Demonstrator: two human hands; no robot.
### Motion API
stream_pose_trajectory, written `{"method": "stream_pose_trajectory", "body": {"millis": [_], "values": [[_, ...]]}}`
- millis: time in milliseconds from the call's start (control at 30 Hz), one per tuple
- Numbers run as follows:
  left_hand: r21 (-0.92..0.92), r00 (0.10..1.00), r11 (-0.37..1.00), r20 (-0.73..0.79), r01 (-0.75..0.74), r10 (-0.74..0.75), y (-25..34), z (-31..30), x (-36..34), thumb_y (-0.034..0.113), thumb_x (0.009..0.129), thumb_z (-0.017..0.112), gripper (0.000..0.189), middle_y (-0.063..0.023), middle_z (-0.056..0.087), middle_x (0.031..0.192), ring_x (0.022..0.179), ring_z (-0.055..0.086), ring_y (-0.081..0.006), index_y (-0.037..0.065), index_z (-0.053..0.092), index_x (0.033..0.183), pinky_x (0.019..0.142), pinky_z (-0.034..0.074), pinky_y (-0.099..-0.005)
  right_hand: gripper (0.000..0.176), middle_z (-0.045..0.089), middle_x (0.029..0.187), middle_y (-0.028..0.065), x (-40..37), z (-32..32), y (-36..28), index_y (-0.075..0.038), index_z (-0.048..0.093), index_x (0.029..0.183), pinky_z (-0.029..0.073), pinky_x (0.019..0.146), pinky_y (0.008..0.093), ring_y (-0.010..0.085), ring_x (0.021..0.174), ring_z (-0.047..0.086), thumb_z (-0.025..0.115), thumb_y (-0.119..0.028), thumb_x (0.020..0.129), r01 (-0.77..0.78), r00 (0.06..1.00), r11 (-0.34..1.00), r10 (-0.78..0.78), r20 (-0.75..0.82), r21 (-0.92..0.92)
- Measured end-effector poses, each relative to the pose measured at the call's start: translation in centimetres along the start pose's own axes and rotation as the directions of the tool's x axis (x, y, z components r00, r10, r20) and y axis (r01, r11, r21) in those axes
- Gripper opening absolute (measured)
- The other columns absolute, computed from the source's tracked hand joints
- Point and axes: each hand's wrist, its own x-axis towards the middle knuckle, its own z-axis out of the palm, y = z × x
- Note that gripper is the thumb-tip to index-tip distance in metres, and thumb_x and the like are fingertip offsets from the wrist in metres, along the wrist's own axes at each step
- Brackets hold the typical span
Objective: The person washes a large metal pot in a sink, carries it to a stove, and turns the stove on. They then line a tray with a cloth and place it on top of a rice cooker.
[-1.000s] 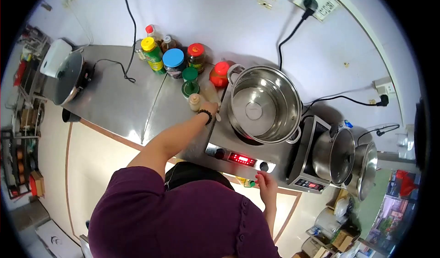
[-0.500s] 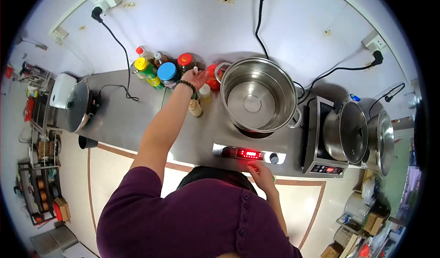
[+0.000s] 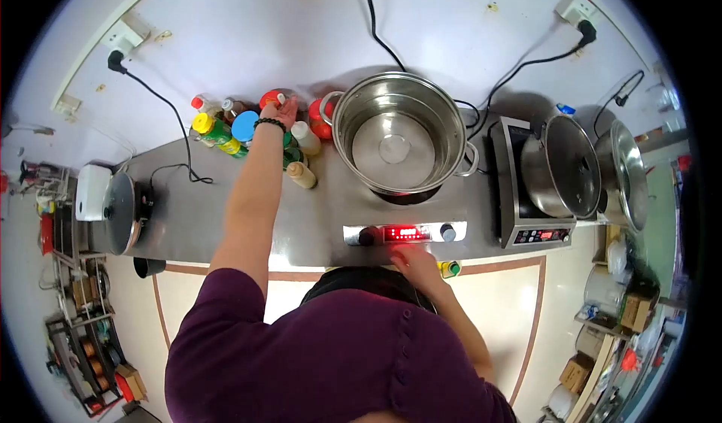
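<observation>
Less gap between left hand [image 3: 283,113] and red lid [image 3: 268,97]

Dk purple top [image 3: 316,355], short slvs: L slv [image 3: 224,303] at 8 o'clock, R slv [image 3: 487,406] at 5 o'clock. Row of sm. rnd btns [image 3: 402,345], approx. same colour, betw. 5 & 6 o'clock. Dk beaded bracelet [image 3: 268,121] rnd L wrist [image 3: 265,132], 10 o'clock. Blk garment [image 3: 353,280] at waist, 6 o'clock, type unclear.

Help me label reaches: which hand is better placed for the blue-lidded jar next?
Probably the left hand: it is near the blue-lidded jar, while the right hand is by the lit control panel.
</observation>
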Motion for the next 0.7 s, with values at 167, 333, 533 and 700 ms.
{"method": "stream_pose_trajectory", "body": {"millis": [167, 333, 533, 700], "values": [[0.418, 0.979, 0.899, 0.196, -0.129, 0.050, 0.7, 0.3, -5.2, 0.029, 0.088, 0.040, 0.035, -0.0178, 0.055, 0.099, 0.085, 0.056, -0.0295, -0.001, 0.039, 0.105, 0.072, 0.051, -0.0325, 0.027, 0.050, 0.092, 0.0112, 4.5, 3.1, -3.6, -0.009, 0.051, 0.102, 0.045, 0.071, 0.0349, 0.0272, 0.086, 0.054, 0.050, -0.014, 0.075, 0.276, 0.950, 0.917, -0.305, -0.060, -0.287], [0.845, 0.972, 0.520, 0.210, -0.127, -0.103, -5.2, 2.0, -12.1, 0.036, 0.085, 0.046, 0.043, -0.0115, 0.052, 0.110, 0.093, 0.052, -0.0204, 0.002, 0.044, 0.112, 0.083, 0.041, -0.0324, 0.031, 0.044, 0.104, 0.0125, 5.7, 5.8, -4.3, -0.011, 0.052, 0.103, 0.044, 0.076, 0.0361, 0.0279, 0.098, 0.047, 0.049, -0.011, 0.072, 0.255, 0.954, 0.861, -0.298, -0.031, -0.439], [0.876, 0.901, 0.375, 0.392, -0.303, -0.187, -6.6, 2.0, -11.1, 0.040, 0.083, 0.048, 0.041, -0.0018, 0.058, 0.097, 0.091, 0.053, -0.0146, 0.010, 0.048, 0.110, 0.084, 0.040, -0.0292, 0.026, 0.043, 0.102, 0.0119, 5.5, 7.7, -3.8, -0.010, 0.055, 0.096, 0.047, 0.068, 0.0327, 0.0268, 0.099, 0.046, 0.049, -0.011, 0.071, 0.121, 0.974, 0.876, -0.195, -0.114, -0.466], [0.898, 0.899, 0.388, 0.330, -0.205, -0.288, -7.5, 0.4, -16.9, 0.039, 0.080, 0.053, 0.043, 0.0002, 0.057, 0.095, 0.091, 0.052, -0.0124, 0.015, 0.045, 0.115, 0.084, 0.039, -0.0310, 0.028, 0.044, 0.101, 0.0106, 4.5, 8.5, -3.8, -0.014, 0.053, 0.100, 0.047, 0.066, 0.0332, 0.0248, 0.092, 0.051, 0.050, -0.012, 0.072, 0.033, 0.962, 0.917, -0.136, -0.235, -0.398]]}}
